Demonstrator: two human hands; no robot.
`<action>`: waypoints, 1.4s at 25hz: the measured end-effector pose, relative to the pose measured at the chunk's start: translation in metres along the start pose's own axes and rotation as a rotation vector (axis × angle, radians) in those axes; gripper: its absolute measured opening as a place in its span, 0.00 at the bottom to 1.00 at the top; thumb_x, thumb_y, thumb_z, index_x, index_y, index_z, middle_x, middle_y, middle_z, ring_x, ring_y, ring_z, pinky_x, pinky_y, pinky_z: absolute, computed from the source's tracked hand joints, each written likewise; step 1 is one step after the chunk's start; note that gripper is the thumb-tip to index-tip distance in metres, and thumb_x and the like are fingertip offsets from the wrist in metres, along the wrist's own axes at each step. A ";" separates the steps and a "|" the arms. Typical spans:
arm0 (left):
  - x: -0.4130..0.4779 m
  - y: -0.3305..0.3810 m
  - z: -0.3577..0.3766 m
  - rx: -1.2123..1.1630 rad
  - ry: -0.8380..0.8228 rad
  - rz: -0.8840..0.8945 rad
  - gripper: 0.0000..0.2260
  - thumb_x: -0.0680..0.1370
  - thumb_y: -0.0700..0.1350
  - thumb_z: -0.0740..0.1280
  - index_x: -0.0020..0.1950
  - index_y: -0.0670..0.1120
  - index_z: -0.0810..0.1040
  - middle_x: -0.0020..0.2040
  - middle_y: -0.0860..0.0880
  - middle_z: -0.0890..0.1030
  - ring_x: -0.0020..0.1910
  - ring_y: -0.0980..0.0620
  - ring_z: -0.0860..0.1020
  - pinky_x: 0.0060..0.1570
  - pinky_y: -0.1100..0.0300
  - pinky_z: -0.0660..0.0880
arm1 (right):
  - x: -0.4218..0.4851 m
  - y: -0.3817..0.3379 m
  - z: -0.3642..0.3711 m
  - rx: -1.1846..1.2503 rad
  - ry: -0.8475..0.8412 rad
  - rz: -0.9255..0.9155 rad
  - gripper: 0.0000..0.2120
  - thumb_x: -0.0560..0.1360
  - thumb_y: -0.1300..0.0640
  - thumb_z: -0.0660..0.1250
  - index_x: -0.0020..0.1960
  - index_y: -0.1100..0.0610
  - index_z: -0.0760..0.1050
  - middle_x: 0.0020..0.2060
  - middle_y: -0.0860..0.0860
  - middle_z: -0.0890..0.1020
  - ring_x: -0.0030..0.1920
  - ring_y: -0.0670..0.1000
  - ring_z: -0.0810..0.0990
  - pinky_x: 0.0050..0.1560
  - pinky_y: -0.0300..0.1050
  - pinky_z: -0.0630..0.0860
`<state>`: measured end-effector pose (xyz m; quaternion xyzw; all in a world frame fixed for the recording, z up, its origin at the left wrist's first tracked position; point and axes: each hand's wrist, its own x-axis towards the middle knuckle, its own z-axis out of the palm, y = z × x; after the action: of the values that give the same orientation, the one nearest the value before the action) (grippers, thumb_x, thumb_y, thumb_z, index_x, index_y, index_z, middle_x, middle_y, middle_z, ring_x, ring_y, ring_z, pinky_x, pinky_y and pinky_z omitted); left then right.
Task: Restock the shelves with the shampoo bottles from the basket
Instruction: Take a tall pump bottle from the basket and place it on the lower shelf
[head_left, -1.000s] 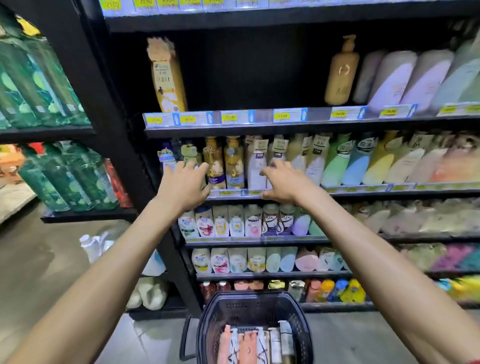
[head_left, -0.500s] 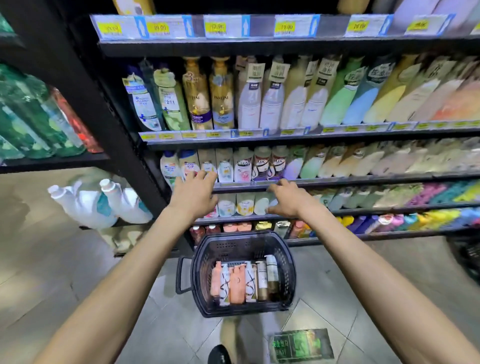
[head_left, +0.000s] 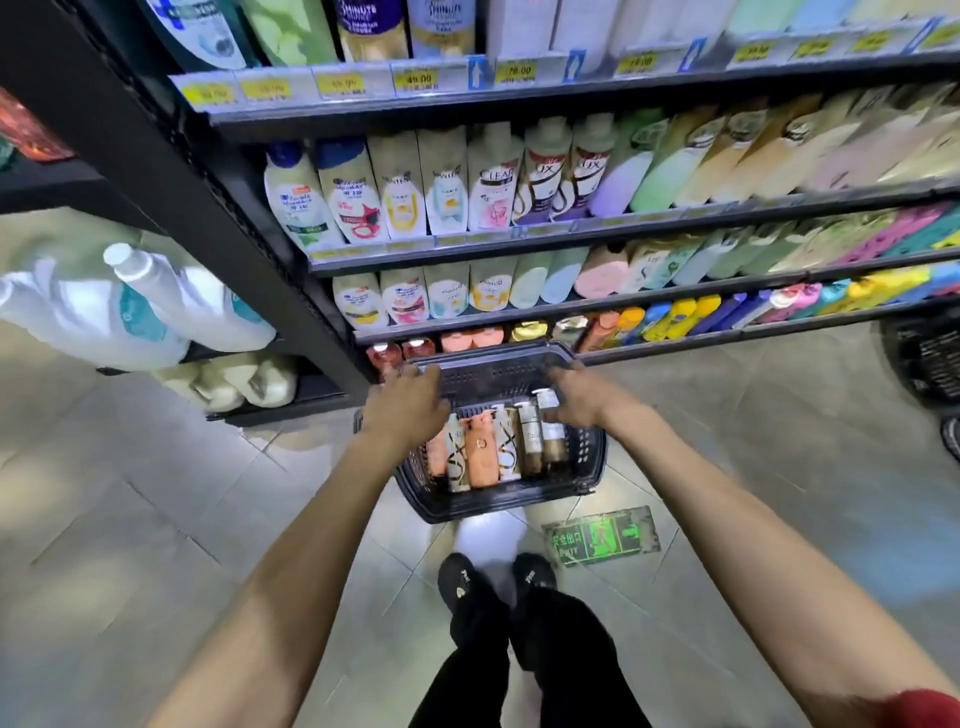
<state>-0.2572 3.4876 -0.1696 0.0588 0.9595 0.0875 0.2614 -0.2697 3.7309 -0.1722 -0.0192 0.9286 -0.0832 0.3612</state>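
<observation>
Head view looks down a shop aisle at a dark basket (head_left: 496, 503) standing on the tiled floor (head_left: 156, 519), just in front of the lowest shelves (head_left: 519, 243). The shampoo bottles (head_left: 480, 452) lie side by side inside the basket, caps pointing toward the shelving: orange ones, white ones with gold swirls, and two brownish ones at the right.

Both bare arms reach down to the basket. The left grip (head_left: 408, 402) lies over the far left corner of the rim, back of the hand up, fingers spread forward; whether they curl round the rim I cannot tell. The right grip (head_left: 579, 397) is at the far right side, fingers bent in toward the cap of the rightmost bottle; whether it holds or only nears that bottle I cannot tell.

Rows of upright bottles with yellow price tags fill the shelves above. Large white jugs (head_left: 156, 306) sit on the neighbouring rack to the left. Black shoes (head_left: 462, 582) stand near the basket, beside a green exit sign (head_left: 600, 535) on the floor.
</observation>
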 end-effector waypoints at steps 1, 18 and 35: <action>0.005 -0.004 0.010 -0.016 -0.021 0.002 0.21 0.82 0.53 0.61 0.73 0.47 0.66 0.69 0.42 0.72 0.68 0.37 0.70 0.61 0.41 0.71 | 0.009 0.000 0.010 0.002 -0.010 0.004 0.31 0.77 0.46 0.68 0.75 0.55 0.64 0.72 0.61 0.66 0.71 0.63 0.69 0.69 0.54 0.70; 0.152 -0.049 0.241 -0.292 -0.134 -0.110 0.21 0.82 0.50 0.62 0.73 0.42 0.67 0.66 0.35 0.75 0.65 0.35 0.75 0.60 0.43 0.74 | 0.200 0.063 0.182 0.032 -0.161 0.052 0.26 0.78 0.49 0.68 0.72 0.58 0.68 0.67 0.63 0.74 0.66 0.62 0.74 0.61 0.49 0.72; 0.351 -0.010 0.457 -0.467 -0.068 0.065 0.14 0.82 0.46 0.61 0.66 0.42 0.72 0.63 0.38 0.79 0.62 0.38 0.78 0.56 0.51 0.75 | 0.382 0.168 0.329 0.252 0.205 0.221 0.41 0.75 0.45 0.72 0.77 0.61 0.55 0.70 0.65 0.65 0.68 0.66 0.70 0.66 0.56 0.71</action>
<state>-0.3245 3.5961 -0.7311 0.0308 0.9014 0.3133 0.2973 -0.3256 3.8140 -0.6942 0.1370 0.9392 -0.1599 0.2711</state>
